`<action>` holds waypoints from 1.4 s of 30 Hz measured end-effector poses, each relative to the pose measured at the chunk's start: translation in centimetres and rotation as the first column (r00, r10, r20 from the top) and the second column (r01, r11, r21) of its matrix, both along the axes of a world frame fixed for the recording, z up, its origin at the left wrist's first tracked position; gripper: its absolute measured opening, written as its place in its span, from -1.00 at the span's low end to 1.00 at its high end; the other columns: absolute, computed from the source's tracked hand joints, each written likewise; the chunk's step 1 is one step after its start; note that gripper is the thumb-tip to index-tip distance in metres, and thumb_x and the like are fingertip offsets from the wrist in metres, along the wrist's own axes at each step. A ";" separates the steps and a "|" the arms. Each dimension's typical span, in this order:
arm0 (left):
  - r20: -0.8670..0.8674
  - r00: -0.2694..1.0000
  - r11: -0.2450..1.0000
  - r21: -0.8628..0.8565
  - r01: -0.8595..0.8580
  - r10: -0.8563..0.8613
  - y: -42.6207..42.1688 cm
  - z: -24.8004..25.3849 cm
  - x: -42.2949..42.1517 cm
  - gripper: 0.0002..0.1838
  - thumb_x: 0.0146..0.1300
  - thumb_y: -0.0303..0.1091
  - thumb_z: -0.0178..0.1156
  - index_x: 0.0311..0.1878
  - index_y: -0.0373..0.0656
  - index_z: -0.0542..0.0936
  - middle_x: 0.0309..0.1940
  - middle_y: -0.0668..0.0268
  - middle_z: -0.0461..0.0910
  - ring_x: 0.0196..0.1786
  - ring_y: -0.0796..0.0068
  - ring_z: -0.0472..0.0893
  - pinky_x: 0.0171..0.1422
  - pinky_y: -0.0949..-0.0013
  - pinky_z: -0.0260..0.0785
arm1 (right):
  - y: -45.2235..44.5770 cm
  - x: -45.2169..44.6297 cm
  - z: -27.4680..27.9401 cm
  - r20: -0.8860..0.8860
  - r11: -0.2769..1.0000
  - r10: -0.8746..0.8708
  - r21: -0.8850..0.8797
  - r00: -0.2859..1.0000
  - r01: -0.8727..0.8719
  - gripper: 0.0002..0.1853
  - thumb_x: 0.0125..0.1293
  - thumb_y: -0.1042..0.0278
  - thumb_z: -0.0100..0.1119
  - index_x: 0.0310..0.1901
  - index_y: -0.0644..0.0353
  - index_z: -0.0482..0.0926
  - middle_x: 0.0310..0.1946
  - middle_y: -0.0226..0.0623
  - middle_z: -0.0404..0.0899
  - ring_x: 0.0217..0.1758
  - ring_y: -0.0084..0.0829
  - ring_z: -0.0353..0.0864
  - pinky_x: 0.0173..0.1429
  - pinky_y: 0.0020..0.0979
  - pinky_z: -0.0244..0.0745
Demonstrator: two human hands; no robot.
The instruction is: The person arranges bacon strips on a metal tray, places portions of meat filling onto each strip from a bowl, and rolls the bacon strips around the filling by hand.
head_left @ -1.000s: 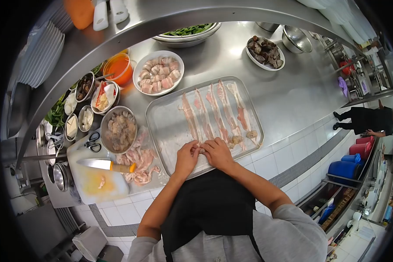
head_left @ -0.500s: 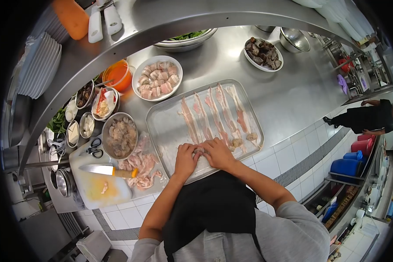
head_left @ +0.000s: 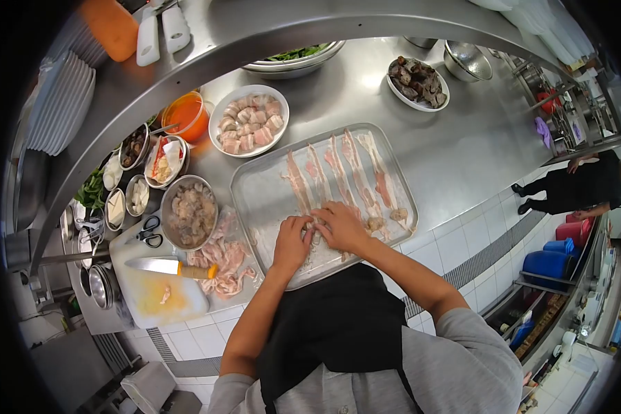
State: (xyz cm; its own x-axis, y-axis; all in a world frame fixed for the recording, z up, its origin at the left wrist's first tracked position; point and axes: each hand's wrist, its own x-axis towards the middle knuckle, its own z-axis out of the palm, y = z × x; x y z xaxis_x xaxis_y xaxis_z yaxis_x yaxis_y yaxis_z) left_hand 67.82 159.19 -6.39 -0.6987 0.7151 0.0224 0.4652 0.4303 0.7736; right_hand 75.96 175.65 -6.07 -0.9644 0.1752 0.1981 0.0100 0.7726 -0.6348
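Note:
Several bacon strips (head_left: 357,172) lie side by side, lengthwise away from me, on a shallow metal tray (head_left: 255,196). Lumps of greyish shrimp meat (head_left: 376,223) sit at the near ends of the two rightmost strips. My left hand (head_left: 294,240) and my right hand (head_left: 341,228) meet over the near end of a strip toward the left, fingertips bent and pinching there. What lies between the fingertips is mostly hidden; a small pale bit of bacon shows. A white bowl of rolled bacon pieces (head_left: 248,124) stands behind the tray's left side.
Left of the tray are a metal bowl of raw shrimp (head_left: 190,212), loose bacon (head_left: 222,265), and a cutting board (head_left: 155,312) with a knife (head_left: 172,268) and scissors (head_left: 150,232). A steel shelf (head_left: 290,39) spans the far side. Another person (head_left: 573,183) stands at far right.
Both my hands have shifted slightly away from me along the strip, fingertips still together. The person at far right has changed stance, legs now apart.

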 end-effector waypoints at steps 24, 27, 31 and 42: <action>0.107 0.992 0.989 0.137 0.047 -0.062 -0.3 -0.4 -0.9 -0.69 0.09 -0.64 0.24 -0.06 -0.19 0.62 -0.10 0.10 0.58 0.03 0.01 0.56 0.15 0.15 0.44 | -4.7 1.8 -1.0 0.151 0.914 0.043 0.394 0.988 -0.100 -0.80 0.07 0.48 0.17 -0.25 0.36 0.59 -0.31 -0.05 0.56 -0.16 -0.14 0.57 -0.09 -0.28 0.57; 0.110 0.992 0.989 0.138 0.054 -0.069 -0.3 -0.4 -1.1 -0.67 0.08 -0.66 0.23 -0.05 -0.19 0.61 -0.11 0.09 0.57 0.02 0.01 0.57 0.14 0.15 0.44 | -4.7 1.3 -1.3 0.235 0.899 0.069 0.407 0.970 -0.162 -0.79 0.07 0.49 0.16 -0.24 0.39 0.59 -0.31 -0.03 0.57 -0.14 -0.12 0.56 -0.04 -0.26 0.55; 0.120 0.991 0.988 0.150 0.038 -0.056 -0.3 -0.4 -0.9 -0.66 0.08 -0.66 0.23 -0.04 -0.18 0.61 -0.10 0.10 0.56 0.00 0.02 0.56 0.13 0.16 0.45 | -4.6 1.0 -1.4 0.255 0.851 0.127 0.468 0.959 -0.237 -0.78 0.05 0.50 0.16 -0.24 0.42 0.58 -0.30 -0.01 0.57 -0.14 -0.08 0.55 0.00 -0.22 0.53; 0.098 0.990 0.984 0.154 0.084 -0.100 -0.7 -1.0 -0.8 -0.62 0.06 -0.65 0.27 0.00 -0.18 0.60 -0.02 0.11 0.53 0.05 0.05 0.54 0.20 0.17 0.43 | -3.5 1.8 -1.1 -0.046 0.979 0.041 0.202 0.998 -0.031 -0.84 0.10 0.49 0.21 -0.25 0.28 0.59 -0.32 -0.07 0.56 -0.14 -0.09 0.55 -0.03 -0.18 0.52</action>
State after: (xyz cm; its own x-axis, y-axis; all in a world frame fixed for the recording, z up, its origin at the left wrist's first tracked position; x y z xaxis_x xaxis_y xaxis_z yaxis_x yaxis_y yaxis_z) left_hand 66.97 158.51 -7.39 -0.6339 0.7707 0.0639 0.4102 0.2651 0.8727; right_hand 77.74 172.16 -7.21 -0.9574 0.0923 0.2736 -0.0476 0.8840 -0.4650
